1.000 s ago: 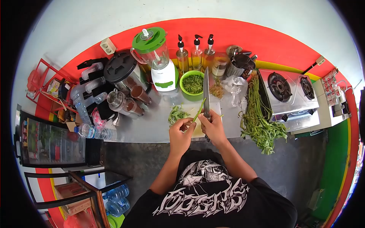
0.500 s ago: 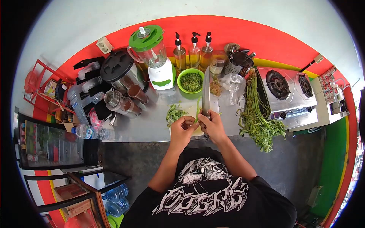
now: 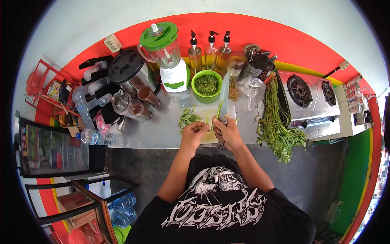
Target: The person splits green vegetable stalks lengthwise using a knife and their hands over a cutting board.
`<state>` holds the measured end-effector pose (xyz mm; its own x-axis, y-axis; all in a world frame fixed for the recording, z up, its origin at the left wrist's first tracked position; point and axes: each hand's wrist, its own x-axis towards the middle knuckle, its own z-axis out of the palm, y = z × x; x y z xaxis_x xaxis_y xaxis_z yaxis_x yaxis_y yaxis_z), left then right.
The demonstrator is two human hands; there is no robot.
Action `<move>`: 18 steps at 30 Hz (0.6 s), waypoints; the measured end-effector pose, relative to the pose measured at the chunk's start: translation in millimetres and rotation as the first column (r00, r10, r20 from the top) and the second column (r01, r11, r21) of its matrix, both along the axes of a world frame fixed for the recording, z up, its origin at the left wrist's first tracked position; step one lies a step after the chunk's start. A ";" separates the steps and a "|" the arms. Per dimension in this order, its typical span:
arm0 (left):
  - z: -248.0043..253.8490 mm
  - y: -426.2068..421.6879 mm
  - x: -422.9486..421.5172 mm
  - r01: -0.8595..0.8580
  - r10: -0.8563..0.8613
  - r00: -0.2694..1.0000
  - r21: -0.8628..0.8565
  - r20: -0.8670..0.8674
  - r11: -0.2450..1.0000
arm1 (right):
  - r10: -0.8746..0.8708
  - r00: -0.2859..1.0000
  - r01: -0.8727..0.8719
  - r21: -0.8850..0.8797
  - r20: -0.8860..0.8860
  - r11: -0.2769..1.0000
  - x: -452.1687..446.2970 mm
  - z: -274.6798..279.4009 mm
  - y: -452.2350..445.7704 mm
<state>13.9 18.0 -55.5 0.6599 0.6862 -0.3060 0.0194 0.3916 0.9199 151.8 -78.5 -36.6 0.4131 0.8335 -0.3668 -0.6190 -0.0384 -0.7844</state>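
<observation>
My right hand [image 3: 228,135] is closed round the handle of a large knife [image 3: 224,94], its blade pointing away from me. A green stem [image 3: 219,109] sticks up by its thumb. Just to the left, my left hand [image 3: 194,137] pinches a thin green piece [image 3: 207,118]. Both hands are over a pale cutting board [image 3: 209,137], a small gap between them. Cut greens [image 3: 188,118] lie at the board's left side. Beyond the board stands a green bowl [image 3: 206,97] of chopped greens.
A bundle of leafy stems [image 3: 280,134] lies right, beside a gas stove [image 3: 310,101]. A blender [image 3: 174,77], pump bottles [image 3: 210,57] and a plastic bag [image 3: 251,91] stand or lie behind. Metal cups [image 3: 122,102] and a water bottle [image 3: 91,137] are left.
My left hand has moved a little left, away from my right hand, with a thin green piece in its fingers. The knife blade has turned and tilts slightly right.
</observation>
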 end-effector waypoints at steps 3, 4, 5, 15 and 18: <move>-32.6 14.8 0.8 -0.132 0.128 0.989 -0.059 -0.074 0.989 | -0.069 0.996 0.072 -0.055 0.056 0.996 4.5 -11.6 2.8; -39.8 19.1 0.6 -0.204 0.194 0.973 -0.071 -0.124 0.976 | -0.049 0.997 0.052 -0.059 0.061 0.997 5.9 -16.0 2.6; -53.3 25.2 -1.8 -0.224 0.214 0.970 -0.075 -0.119 0.972 | -0.090 0.993 0.096 -0.083 0.074 0.992 8.4 -20.3 2.2; -80.3 47.4 -7.2 -0.302 0.183 0.882 -0.224 -0.433 0.927 | -0.138 0.983 0.154 -0.130 0.123 0.979 10.3 -31.0 0.9; -65.7 35.4 -2.2 -0.139 0.123 0.975 -0.076 -0.186 0.987 | -0.106 0.985 0.126 -0.144 0.137 0.982 8.1 -24.2 0.6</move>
